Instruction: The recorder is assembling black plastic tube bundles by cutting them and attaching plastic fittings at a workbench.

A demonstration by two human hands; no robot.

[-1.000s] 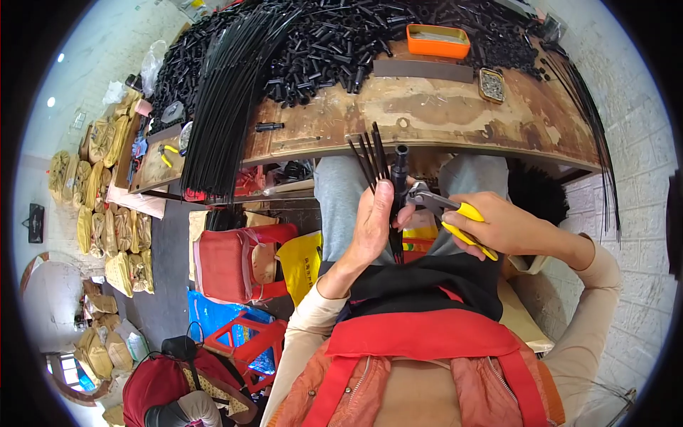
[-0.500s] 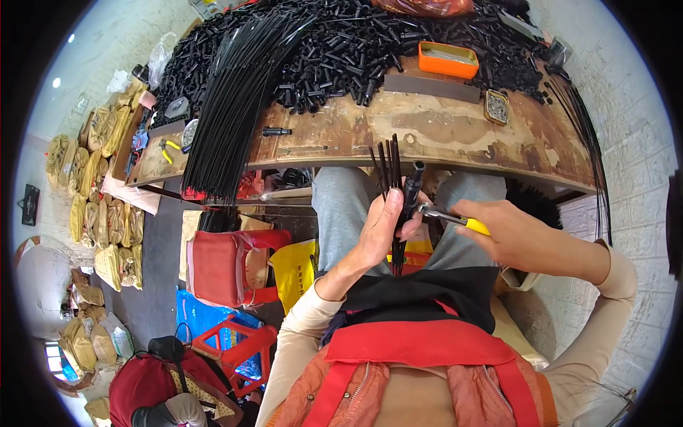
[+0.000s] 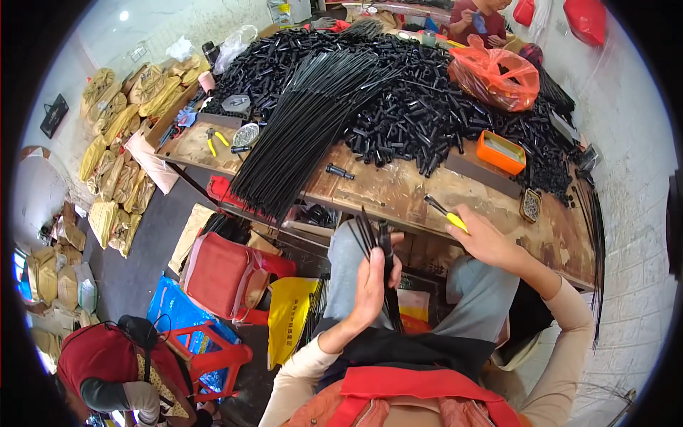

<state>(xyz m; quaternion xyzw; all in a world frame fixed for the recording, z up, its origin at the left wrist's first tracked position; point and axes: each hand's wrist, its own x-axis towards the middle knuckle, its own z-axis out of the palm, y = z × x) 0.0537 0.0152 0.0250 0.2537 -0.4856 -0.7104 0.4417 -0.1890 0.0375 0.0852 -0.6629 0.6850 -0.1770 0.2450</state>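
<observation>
My left hand (image 3: 370, 286) is closed around a bundle of thin black rods (image 3: 365, 233) together with a dark tubular fitting (image 3: 385, 240). The rods stick up past the fingers, and their lower ends hang between my knees. To the right, apart from the bundle, my right hand (image 3: 485, 238) grips yellow-handled pliers (image 3: 451, 216), whose metal tip points up and left over the table's front edge. A single black tube fitting (image 3: 340, 171) lies on the wooden table (image 3: 405, 188).
Black tubular parts (image 3: 420, 128) are heaped across the table, with a long sheaf of rods (image 3: 306, 135) over its left part. An orange box (image 3: 501, 152) and a small dish of metal bits (image 3: 530, 205) sit at right. A red chair (image 3: 222, 274) and a co-worker (image 3: 478, 25) are nearby.
The pliers have moved away from the fitting, up and to the right. My left hand still holds the rods and fitting. The view has tilted up, showing more of the table's far side.
</observation>
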